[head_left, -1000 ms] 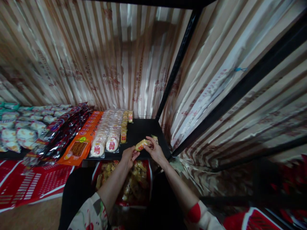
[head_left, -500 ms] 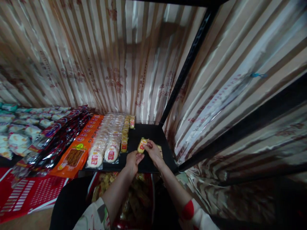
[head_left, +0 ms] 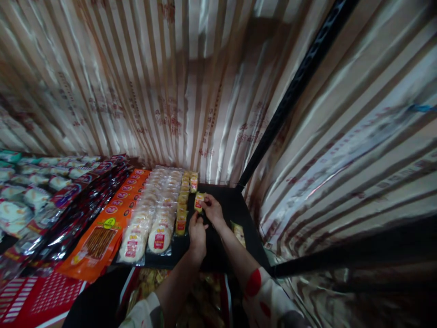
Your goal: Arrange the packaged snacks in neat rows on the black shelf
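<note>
At the near edge, a basket filled with yellow wrapped packets is partly covered by the forearms; a red basket is seen at near left. Just beyond, on a black shelf, a loose packet is laid to the right, beside the right forearm. To the left, an orange bag is set beside two rows of round white packs, with a row of yellow packets on their right. Right of that row, a small yellow packet is pinched upright by the right hand. The left hand is held at its near end, fingers bent; whether it is gripped there cannot be told. At the far side, a striped curtain is hung.
</note>
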The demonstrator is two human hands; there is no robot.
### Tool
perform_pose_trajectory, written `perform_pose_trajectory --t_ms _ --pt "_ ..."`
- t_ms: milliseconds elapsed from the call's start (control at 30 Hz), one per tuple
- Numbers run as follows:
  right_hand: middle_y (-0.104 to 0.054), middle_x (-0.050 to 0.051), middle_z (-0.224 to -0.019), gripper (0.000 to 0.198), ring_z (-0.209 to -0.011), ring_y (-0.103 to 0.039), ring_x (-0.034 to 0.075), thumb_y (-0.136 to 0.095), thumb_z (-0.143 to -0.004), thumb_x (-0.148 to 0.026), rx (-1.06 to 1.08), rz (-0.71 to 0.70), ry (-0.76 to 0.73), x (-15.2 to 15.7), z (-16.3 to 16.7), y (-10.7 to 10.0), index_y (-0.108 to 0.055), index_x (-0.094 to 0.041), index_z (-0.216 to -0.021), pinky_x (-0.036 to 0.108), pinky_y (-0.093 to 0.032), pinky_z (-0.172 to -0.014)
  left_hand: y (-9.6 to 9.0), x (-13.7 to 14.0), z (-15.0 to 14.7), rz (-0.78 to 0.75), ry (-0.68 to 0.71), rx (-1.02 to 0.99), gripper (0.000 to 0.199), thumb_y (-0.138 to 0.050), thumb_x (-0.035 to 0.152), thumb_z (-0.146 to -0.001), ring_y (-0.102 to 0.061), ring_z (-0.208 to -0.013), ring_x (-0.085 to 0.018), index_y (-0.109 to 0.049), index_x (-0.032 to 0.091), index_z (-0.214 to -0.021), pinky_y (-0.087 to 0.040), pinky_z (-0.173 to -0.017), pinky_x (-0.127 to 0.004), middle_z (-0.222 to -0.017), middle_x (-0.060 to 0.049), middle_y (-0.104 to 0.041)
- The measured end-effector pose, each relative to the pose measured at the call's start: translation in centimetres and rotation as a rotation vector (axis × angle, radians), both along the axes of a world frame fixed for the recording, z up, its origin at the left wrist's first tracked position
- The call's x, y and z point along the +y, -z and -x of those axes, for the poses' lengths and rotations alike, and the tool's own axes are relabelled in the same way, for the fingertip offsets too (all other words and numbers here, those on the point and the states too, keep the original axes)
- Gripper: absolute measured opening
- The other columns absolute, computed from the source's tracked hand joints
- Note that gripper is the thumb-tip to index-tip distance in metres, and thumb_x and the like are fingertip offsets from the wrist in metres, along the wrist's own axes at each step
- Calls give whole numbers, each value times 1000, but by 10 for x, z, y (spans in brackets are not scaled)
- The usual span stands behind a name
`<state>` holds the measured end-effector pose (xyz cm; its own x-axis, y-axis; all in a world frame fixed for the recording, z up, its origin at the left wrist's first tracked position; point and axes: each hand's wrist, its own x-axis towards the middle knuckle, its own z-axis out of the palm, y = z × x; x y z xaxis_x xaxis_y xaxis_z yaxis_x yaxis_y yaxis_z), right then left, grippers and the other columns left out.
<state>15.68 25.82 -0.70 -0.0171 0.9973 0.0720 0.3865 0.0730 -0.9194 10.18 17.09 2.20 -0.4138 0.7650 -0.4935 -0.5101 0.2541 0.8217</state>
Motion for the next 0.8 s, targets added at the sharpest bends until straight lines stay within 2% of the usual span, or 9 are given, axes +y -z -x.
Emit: perform_pose_trajectory --t_ms 167,267,500,700,800 --pt "-65 -3 -82 30 -74 -61 13 -54 -73 -33 -43 0 17 23 15 1 -59 -24 -101 27 -50 -74 9 19 3 -136 31 -64 31 -41 19 -89 -51 -116 -18 -57 19 -115 -51 -80 -21 -136 -8 -46" --pt "-65 -1 -86 32 -78 -61 14 -55 -73 -32 -46 6 28 32 23 -1 -59 -22 -102 27 -49 -76 11 28 5 -174 18 -112 32 -38 23 -91 -44 -124 -18 -56 19 -118 -51 -83 -21 -139 -6 -43" --pt "-64 2 -97 30 -86 -61 15 -57 -73 -27 -118 -41 59 45 32 -1 -60 -22 -102 30 -47 -84 14 41 8 -184 -29 -173 30 -41 27 -90 -41 -126 -19 -56 22 -116 -50 -85 -23 -137 -3 -45" --pt "-63 4 -102 48 -89 -61 16 -59 -71 -20 -62 -93 43 46 36 8 -51 -20 -118 31 -47 -86 14 46 11 -182 -23 -174 33 -39 27 -91 -37 -129 -17 -54 24 -120 -48 -89 -23 -138 -2 -45" --pt "-62 6 -105 46 -91 -61 16 -57 -69 -15 -27 -130 81 46 37 12 -53 -18 -115 31 -48 -86 13 46 10 -189 -28 -173 33 -38 29 -91 -37 -129 -17 -54 24 -119 -46 -93 -25 -137 -1 -46"
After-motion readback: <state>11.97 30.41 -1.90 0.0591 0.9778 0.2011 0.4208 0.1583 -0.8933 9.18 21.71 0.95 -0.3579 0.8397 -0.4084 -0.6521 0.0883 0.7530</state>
